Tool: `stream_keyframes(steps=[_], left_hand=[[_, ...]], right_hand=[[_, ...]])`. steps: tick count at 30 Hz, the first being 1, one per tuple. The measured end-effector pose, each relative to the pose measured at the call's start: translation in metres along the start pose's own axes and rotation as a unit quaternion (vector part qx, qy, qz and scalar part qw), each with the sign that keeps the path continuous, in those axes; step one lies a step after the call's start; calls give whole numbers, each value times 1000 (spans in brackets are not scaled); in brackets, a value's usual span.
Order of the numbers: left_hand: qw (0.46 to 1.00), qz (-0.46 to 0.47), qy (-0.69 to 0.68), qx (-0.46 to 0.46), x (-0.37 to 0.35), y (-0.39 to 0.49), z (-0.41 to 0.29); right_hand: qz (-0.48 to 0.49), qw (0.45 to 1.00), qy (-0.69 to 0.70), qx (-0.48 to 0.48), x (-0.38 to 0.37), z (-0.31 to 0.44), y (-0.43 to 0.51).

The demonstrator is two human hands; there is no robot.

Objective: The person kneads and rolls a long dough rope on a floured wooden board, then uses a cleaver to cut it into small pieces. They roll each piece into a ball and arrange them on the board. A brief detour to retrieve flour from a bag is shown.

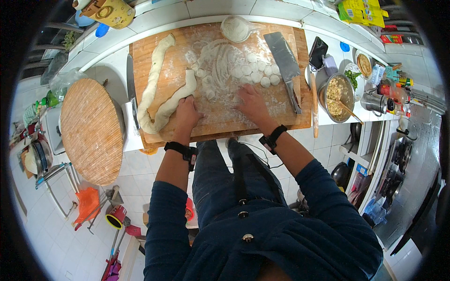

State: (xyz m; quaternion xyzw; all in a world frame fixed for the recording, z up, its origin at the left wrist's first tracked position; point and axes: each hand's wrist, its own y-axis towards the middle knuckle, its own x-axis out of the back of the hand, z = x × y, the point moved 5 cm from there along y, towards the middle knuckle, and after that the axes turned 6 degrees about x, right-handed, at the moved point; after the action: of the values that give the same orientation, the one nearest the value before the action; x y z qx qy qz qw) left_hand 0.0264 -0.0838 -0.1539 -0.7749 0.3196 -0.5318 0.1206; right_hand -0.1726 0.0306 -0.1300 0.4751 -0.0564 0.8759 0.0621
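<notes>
A long rope of dough lies bent in a V on the floured wooden board. My left hand is beside its right arm, fingertips against the dough and thumb pointing right; whether it grips is hidden. My right hand is palm down over the flour, fingers apart, by a small pale piece of dough. Just beyond it lie several flattened dough rounds. Several small dough pieces sit between the rope and the loose flour.
A cleaver lies on the board's right side, with a rolling pin beyond the edge. Farther right stand a metal bowl of filling and a phone. A long knife and a round slatted lid are left.
</notes>
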Motion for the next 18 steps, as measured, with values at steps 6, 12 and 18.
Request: stream_keyframes(steps=[6, 12, 18], left_hand=[[1000, -14, 3, -9, 0, -2, 0], [1000, -6, 20, -2, 3, -2, -3], [1000, 14, 8, -7, 3, -3, -4]], right_hand=[[-50, 988, -98, 111, -22, 33, 36], [-38, 978, -150, 141, -35, 30, 43], [92, 974, -72, 192, -12, 14, 17]])
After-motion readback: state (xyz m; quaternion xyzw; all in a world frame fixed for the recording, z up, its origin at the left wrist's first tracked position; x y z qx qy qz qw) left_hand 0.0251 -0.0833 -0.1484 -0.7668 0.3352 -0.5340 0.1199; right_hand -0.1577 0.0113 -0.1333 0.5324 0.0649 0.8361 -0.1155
